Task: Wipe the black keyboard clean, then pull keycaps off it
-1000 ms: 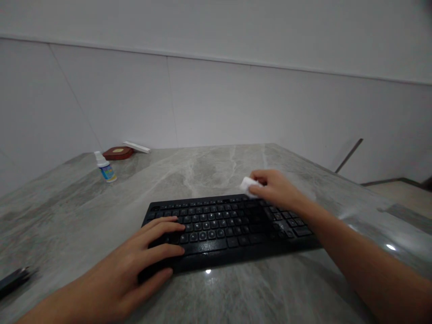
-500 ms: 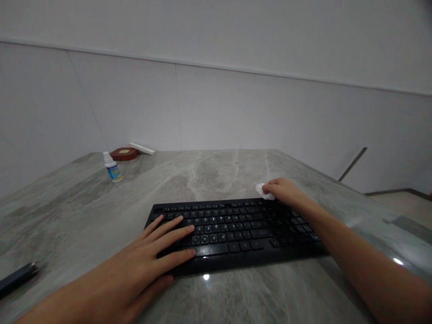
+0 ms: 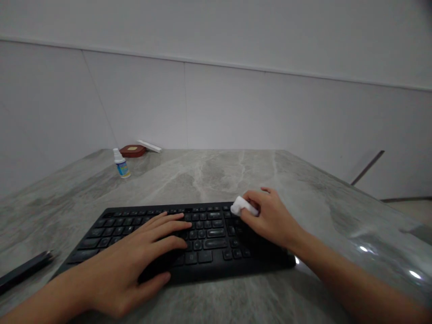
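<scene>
A black keyboard (image 3: 216, 244) lies flat on the grey marbled table, close in front of me. My left hand (image 3: 141, 252) rests spread over its middle keys, fingers apart and holding nothing. Pinched in my right hand (image 3: 270, 218) is a crumpled white tissue (image 3: 241, 205), held at the top edge of the keyboard toward its right part. My right hand and forearm hide much of the keyboard's right end.
A white spray bottle (image 3: 122, 164) with a blue and yellow label stands at the back left. Behind it are a reddish-brown case (image 3: 133, 151) and a white bar-shaped object (image 3: 149, 146). A dark long object (image 3: 27, 271) lies at the left edge.
The keyboard has shifted left under my hands. My left hand now lies over its middle instead of its left keys. My right hand with the tissue has moved left and slightly nearer.
</scene>
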A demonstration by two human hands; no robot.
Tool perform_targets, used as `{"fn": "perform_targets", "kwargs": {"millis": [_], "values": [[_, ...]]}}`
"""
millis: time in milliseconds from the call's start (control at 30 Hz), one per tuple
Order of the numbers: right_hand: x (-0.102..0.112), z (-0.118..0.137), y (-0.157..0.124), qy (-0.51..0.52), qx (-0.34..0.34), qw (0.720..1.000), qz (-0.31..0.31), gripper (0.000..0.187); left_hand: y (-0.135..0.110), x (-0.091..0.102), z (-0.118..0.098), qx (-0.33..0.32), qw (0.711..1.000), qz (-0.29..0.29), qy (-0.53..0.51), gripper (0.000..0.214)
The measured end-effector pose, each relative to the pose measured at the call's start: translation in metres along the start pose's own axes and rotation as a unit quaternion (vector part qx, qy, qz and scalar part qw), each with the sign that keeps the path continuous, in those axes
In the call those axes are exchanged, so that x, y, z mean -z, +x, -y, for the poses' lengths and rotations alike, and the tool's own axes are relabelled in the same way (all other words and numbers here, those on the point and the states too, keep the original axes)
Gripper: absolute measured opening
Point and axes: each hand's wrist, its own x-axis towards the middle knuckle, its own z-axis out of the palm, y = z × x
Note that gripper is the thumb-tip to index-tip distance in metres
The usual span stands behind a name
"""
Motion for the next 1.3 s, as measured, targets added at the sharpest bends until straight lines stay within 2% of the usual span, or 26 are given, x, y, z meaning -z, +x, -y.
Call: {"fn": "perform_targets", "kwargs": {"millis": [67,200,367,500,633,733,933,1067,1200,1300], "values": [[-0.004,0.013,-0.010,-0.012,0.092,0.996,0.008,0.008,-0.001,0.002,0.000,0.002,1.000,0.018,0.001,0.059],[-0.011,0.027,-0.022,0.026,0.181,0.982,0.045,0.014,-0.001,0.004,0.002,0.012,0.999,0.047,-0.008,0.069],[-0.020,0.035,-0.026,0.031,0.222,0.970,0.091,0.014,-0.001,0.000,0.005,0.026,0.999,0.027,-0.037,0.068],[-0.035,0.043,-0.028,0.031,0.265,0.960,0.089,0.024,-0.001,-0.002,0.005,0.020,0.998,0.020,-0.052,0.068],[-0.049,0.052,-0.029,0.030,0.298,0.951,0.075,0.023,-0.001,-0.003,0.004,0.021,0.998,0.017,-0.053,0.068],[-0.053,0.057,-0.030,0.035,0.333,0.938,0.088,0.020,0.000,-0.003,0.004,0.021,0.998,0.023,-0.049,0.068],[-0.056,0.058,-0.033,0.017,0.315,0.948,0.039,0.011,0.002,-0.004,0.005,0.036,0.997,0.027,-0.064,0.065],[-0.056,0.059,-0.033,0.006,0.357,0.933,0.049,0.014,0.002,-0.004,0.005,0.039,0.997,0.027,-0.067,0.065],[-0.050,0.058,-0.034,0.005,0.336,0.941,0.048,0.006,0.002,-0.004,0.004,0.040,0.997,0.029,-0.061,0.065],[-0.045,0.057,-0.036,0.005,0.344,0.936,0.068,0.006,0.002,-0.004,0.004,0.042,0.997,0.035,-0.053,0.067]]}}
